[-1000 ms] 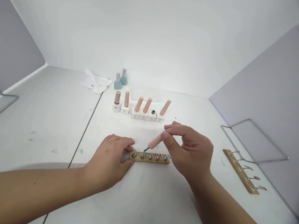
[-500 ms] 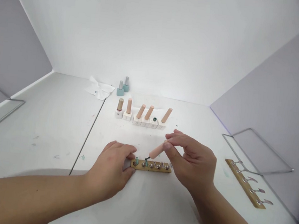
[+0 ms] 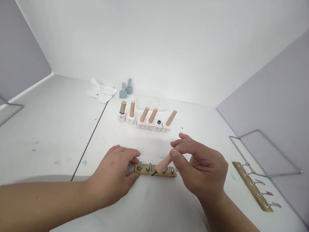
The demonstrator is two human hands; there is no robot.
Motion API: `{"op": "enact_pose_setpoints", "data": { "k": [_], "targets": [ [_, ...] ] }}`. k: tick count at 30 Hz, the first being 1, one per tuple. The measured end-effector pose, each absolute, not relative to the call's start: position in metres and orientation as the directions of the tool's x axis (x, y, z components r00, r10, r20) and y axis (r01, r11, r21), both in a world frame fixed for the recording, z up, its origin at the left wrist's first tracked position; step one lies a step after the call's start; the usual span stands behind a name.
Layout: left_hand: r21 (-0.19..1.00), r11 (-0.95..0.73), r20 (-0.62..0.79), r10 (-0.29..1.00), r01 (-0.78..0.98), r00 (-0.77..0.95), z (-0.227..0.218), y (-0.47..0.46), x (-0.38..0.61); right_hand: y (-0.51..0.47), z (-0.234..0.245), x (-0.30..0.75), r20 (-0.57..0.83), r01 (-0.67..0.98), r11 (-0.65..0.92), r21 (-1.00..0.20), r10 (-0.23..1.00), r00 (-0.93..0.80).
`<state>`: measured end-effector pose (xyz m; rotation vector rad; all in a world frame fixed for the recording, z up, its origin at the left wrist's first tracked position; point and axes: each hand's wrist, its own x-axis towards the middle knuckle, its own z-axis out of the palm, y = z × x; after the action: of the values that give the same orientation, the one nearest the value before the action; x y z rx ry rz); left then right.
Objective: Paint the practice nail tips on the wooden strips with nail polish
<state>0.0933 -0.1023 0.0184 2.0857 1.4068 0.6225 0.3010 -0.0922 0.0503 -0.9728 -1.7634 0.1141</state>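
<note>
Reading the head feed from my remote station, I see the right hand (image 3: 200, 168) closed in a pinch, thumb and fingertips gripping a peach-coloured cylindrical brush handle (image 3: 163, 163) that slants down and to the left. Its thin dark brush tip (image 3: 154, 173) sits at the front edge of a narrow wooden strip (image 3: 156, 170), though I cannot tell whether it touches. The left hand (image 3: 113, 172) is curved and closed around the strip's left end, thumb on the near side and fingers on the far side, holding it against the white table (image 3: 47, 120). Metal studs (image 3: 171, 171) line the strip, and small teal pieces (image 3: 140, 165) stand on the two leftmost.

Beyond the hands, a row of small white square bottles (image 3: 148, 125) stands on the table, most topped by upright peach caps. One shows a dark green opening (image 3: 159, 122) and sits between capped neighbours. Farther back are two teal bottles with silver caps (image 3: 125, 90), beside a crumpled white tissue (image 3: 101, 92). To the right, a second wooden strip holding curved nail tips (image 3: 253, 186) lies angled near a bent wire frame (image 3: 265, 153).
</note>
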Motion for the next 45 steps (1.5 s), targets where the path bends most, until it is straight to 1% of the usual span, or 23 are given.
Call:
{"op": "enact_pose_setpoints", "data": {
  "k": [6, 10, 16, 23, 29, 35, 39, 45],
  "targets": [
    [0.656, -0.314, 0.066, 0.930, 0.687, 0.362, 0.0185, -0.1034, 0.0921, -0.0899, 0.0485, 0.2995, 0.733, 0.592, 0.613, -0.524, 0.678, -0.053],
    [0.646, -0.333, 0.083, 0.925, 0.687, 0.370, 0.0185, -0.1035, 0.0915, -0.0885, 0.0473, 0.2982, 0.744, 0.592, 0.604, -0.533, 0.668, -0.012],
    [0.637, -0.340, 0.085, 0.923, 0.692, 0.375, 0.0200, -0.1029, 0.0920, -0.0909, 0.0489, 0.2968, 0.697, 0.616, 0.566, -0.549, 0.717, -0.038],
    [0.637, -0.335, 0.076, 0.923, 0.694, 0.377, 0.0209, -0.1021, 0.0925, -0.0911, 0.0466, 0.2989, 0.731, 0.589, 0.616, -0.523, 0.680, -0.062],
    [0.638, -0.344, 0.093, 0.922, 0.689, 0.375, 0.0196, -0.1020, 0.0924, -0.0927, 0.0486, 0.3010, 0.734, 0.542, 0.678, -0.497, 0.662, -0.154],
    [0.649, -0.326, 0.070, 0.925, 0.687, 0.372, 0.0203, -0.1026, 0.0920, -0.0933, 0.0502, 0.3017, 0.765, 0.531, 0.688, -0.495, 0.635, -0.108],
    [0.642, -0.327, 0.067, 0.925, 0.694, 0.374, 0.0202, -0.1027, 0.0918, -0.0953, 0.0518, 0.2986, 0.769, 0.565, 0.649, -0.509, 0.638, -0.040],
    [0.642, -0.320, 0.064, 0.928, 0.697, 0.367, 0.0216, -0.1026, 0.0927, -0.0944, 0.0497, 0.2966, 0.751, 0.551, 0.656, -0.517, 0.656, -0.076]
  ]
}}
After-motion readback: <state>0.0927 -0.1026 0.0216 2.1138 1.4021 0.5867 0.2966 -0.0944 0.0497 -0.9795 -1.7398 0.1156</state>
